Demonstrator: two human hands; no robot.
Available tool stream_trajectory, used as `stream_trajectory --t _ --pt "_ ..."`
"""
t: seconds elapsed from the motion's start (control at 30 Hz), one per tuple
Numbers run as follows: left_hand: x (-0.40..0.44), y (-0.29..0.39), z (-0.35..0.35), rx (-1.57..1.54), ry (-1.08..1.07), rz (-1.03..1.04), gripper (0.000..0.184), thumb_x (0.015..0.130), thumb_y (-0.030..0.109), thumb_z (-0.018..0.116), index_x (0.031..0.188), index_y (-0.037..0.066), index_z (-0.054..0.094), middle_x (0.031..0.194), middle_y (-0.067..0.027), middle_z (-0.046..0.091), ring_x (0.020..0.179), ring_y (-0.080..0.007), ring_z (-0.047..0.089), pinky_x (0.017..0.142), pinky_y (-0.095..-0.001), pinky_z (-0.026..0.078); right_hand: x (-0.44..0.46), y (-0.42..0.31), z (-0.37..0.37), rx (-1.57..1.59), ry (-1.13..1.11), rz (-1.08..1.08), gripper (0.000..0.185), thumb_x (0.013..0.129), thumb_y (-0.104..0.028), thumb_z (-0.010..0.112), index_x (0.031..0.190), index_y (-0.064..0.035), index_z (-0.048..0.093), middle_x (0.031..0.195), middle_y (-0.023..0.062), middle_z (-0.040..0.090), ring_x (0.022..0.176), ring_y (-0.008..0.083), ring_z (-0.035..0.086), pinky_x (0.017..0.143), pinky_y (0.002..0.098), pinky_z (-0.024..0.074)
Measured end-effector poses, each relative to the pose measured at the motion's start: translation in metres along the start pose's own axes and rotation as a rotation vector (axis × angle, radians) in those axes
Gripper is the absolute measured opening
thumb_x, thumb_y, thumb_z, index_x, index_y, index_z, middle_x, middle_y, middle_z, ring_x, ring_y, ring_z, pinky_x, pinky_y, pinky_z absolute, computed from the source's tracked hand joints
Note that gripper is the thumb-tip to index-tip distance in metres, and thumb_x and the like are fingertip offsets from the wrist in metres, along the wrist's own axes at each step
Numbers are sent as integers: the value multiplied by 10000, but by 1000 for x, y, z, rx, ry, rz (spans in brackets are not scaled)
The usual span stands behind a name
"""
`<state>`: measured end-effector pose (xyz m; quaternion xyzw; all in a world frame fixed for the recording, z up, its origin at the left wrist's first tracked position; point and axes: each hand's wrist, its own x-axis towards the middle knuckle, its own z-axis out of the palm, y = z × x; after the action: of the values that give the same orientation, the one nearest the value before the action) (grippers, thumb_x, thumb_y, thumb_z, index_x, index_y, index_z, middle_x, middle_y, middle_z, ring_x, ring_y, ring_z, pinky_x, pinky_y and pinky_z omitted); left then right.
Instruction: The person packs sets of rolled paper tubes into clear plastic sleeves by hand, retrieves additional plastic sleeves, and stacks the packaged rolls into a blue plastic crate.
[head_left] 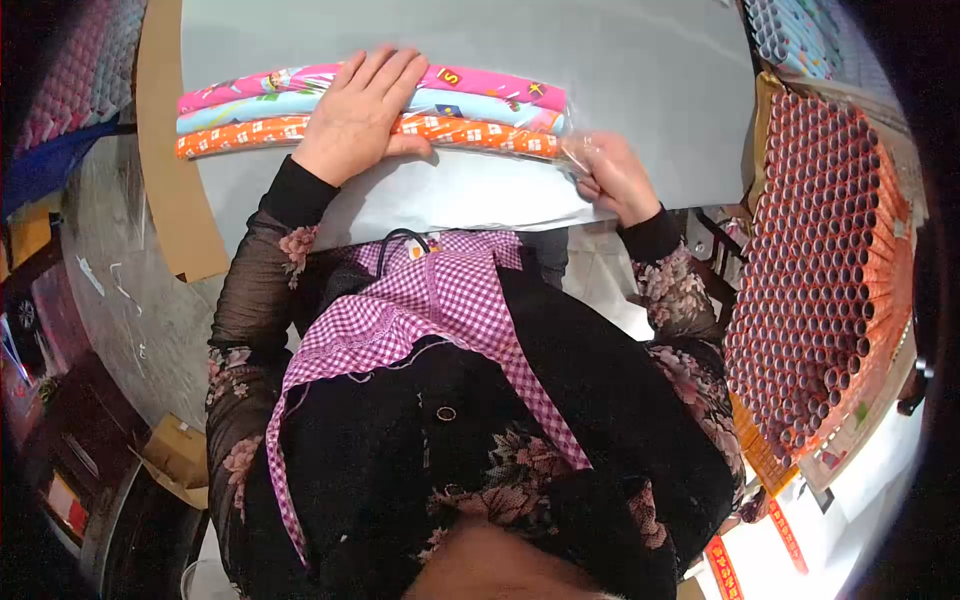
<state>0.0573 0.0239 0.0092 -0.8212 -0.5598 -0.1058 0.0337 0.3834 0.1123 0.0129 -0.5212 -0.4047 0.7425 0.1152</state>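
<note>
Three rolls of patterned wrapping paper lie side by side across the table in a clear plastic bag [573,150]: a pink roll [500,85], a light blue roll [235,112] and an orange roll [480,138] nearest my body. My left hand [362,115] rests flat across the middle of the rolls, fingers stretched out and thumb apart. At their right end, my right hand [612,172] has its fingers closed on the loose end of the bag; it is slightly blurred. Under the rolls' near side lies a white sheet [480,190].
The grey tabletop [660,90] has a brown cardboard edge [165,150] on the left. To the right stands a big stack of orange rolls [810,260], ends facing me. Light blue rolls [785,35] are behind it. An open cardboard box [175,460] sits on the floor at lower left.
</note>
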Motion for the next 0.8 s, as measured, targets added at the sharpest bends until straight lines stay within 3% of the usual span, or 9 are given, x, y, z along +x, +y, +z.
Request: stream_trajectory --t 0.07,0.37,0.43,0.5,0.53,0.57,0.63,0.67,0.8 --pt "1 0 0 -3 2 7 1006 689 690 621 1394 5 405 1388 -138 475 1310 -318 410 1105 -447 307 -6 0 -12 -365 205 -228 249 923 -264 630 1003 -39 699 655 -43 531 448 30 391 393 204 276" --pt "-1 -6 3 31 8 -7 1012 672 673 650 1389 -1 414 1383 -154 487 1299 -334 430 1082 -462 331 -38 1 -90 22 584 -341 184 959 -170 573 1062 -48 666 603 -96 394 472 6 296 429 187 244" --pt "-3 -9 7 31 5 -9 1002 677 660 662 1387 -4 418 1383 -162 488 1298 -340 432 1083 -468 328 -43 2 -83 -45 530 -406 224 969 -159 562 1124 -24 650 658 -65 489 530 24 417 485 187 345" --pt "-2 -7 6 -9 8 -17 1003 687 670 658 1390 -4 417 1393 -168 482 1317 -345 422 1097 -481 317 -39 -6 -50 -536 497 -689 276 954 -107 562 1200 2 626 840 17 627 722 79 575 641 222 465" --pt "-2 -6 5 5 -8 -5 1002 690 674 659 1382 -11 423 1386 -168 486 1326 -348 415 1104 -487 310 -36 -6 -35 -835 395 -904 457 872 -77 659 1307 4 547 1162 106 624 1036 208 596 896 332 468" --pt "-3 -7 6 -28 2 -6 1001 684 684 656 1369 -11 436 1364 -170 498 1310 -351 427 1104 -485 310 -32 -10 -17 -809 345 -943 457 872 -77 659 1307 4 547 1162 106 624 1036 208 596 896 332 468" --pt "-2 -3 1 -47 21 3 1000 685 704 639 1358 -9 444 1343 -172 501 1283 -344 446 1084 -487 320 -29 -23 16 -1466 323 -1129 691 747 -117 758 1367 -14 470 1309 149 535 1184 308 510 1014 421 388" --pt "-4 -3 3 -39 54 2 1000 687 709 632 1357 -10 443 1338 -173 501 1275 -340 451 1076 -488 324 -18 -20 17 -1471 245 -1087 844 661 -160 800 1397 -24 408 1343 171 487 1234 357 446 1063 476 319" --pt "-5 -4 5 44 41 -27 997 683 718 616 1354 -2 456 1342 -160 506 1278 -313 454 1068 -470 320 -12 -24 29 -1569 291 -1032 733 658 -160 809 1300 -26 482 1232 176 529 1172 333 486 1009 474 353"
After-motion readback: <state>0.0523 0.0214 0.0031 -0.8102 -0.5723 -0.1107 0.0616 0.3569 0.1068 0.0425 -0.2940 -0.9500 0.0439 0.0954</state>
